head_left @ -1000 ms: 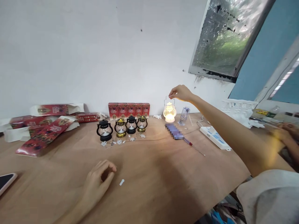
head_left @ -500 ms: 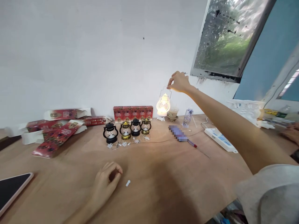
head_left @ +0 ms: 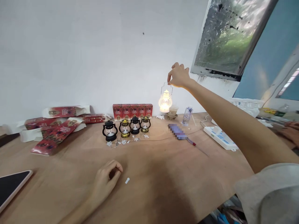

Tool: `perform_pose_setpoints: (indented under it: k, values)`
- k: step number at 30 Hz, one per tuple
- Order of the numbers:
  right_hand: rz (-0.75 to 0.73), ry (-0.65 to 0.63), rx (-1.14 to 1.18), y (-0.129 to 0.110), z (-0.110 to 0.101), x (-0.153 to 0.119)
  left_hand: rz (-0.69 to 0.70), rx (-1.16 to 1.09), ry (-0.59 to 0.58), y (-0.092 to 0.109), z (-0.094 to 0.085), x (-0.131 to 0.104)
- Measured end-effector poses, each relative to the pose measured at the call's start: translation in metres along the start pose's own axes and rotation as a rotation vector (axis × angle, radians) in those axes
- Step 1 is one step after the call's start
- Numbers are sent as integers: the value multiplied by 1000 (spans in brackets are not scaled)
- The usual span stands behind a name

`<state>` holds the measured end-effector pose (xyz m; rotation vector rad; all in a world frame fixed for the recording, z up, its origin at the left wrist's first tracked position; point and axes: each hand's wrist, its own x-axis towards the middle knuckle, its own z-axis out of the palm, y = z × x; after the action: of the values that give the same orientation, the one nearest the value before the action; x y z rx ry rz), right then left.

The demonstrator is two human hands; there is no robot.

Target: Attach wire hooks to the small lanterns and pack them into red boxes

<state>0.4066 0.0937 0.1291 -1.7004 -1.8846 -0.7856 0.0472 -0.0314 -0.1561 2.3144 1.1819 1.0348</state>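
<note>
A small white lantern (head_left: 165, 102), lit with a warm glow, hangs upright in the air by its thin wire handle. My right hand (head_left: 178, 75) pinches the top of that handle between thumb and fingers. On the wooden table (head_left: 140, 202), my left hand (head_left: 108, 176) rests with its fingers curled and the thumb close to the forefinger; nothing shows in it. Just right of it lies a small white paper tab (head_left: 127, 180). Farther back stand a black lantern (head_left: 110, 131), a gold-and-black lantern (head_left: 125, 128) and two more alike, with small white tags (head_left: 123, 142) in front.
Red boxes (head_left: 132, 112) stand in a row by the wall; flattened red cartons (head_left: 56, 135) are heaped left. A tablet-like device (head_left: 14, 186) lies near left. Rightward are a screwdriver (head_left: 191, 142), a bottle (head_left: 187, 115), a cup (head_left: 173, 110) and a power strip (head_left: 219, 137). Another person's hand (head_left: 291, 132) shows far right.
The lit lantern and my right hand have moved slightly up and to the right. The whole view has shifted a little; my left hand stays in place on the table.
</note>
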Motion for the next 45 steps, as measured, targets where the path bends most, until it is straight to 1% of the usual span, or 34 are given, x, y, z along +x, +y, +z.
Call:
perform_pose_setpoints:
  k: [3,7,10,14,18,20,23,25,29,31,34,38,42,45]
  values:
    - [-18,33,-5,2,5,-1,4,0,28,-1,1,0]
    - [-39,46,5,-2,8,-6,5,11,-7,5,-3,1]
    - [-22,16,-25,-7,7,-9,-3,9,-24,10,-5,2]
    - [-12,-20,-60,-9,7,-9,10,11,-19,10,-5,2]
    - [-25,4,-50,-5,13,-5,9,16,-19,10,-5,1]
    - [-12,-2,-99,-5,15,-4,10,21,-16,10,-5,1]
    - [9,-72,-203,-9,14,-4,8,18,-24,9,-4,1]
    - [-65,-117,-231,-12,12,-6,4,16,-31,7,-2,1]
    - [-369,-183,-239,-19,8,-13,10,9,-40,4,0,0]
    - [-493,-173,-278,-21,8,-15,14,4,-43,2,1,0]
    - [-613,-102,-346,-22,9,-18,7,8,-55,-2,2,0]
    - [-675,-24,-403,-26,10,-19,18,21,-65,-12,7,-1]
    - [-704,-21,-474,-37,8,-18,30,34,-58,-17,10,-2]
    - [-682,-32,-473,-46,9,-16,40,41,-57,-16,9,-3]
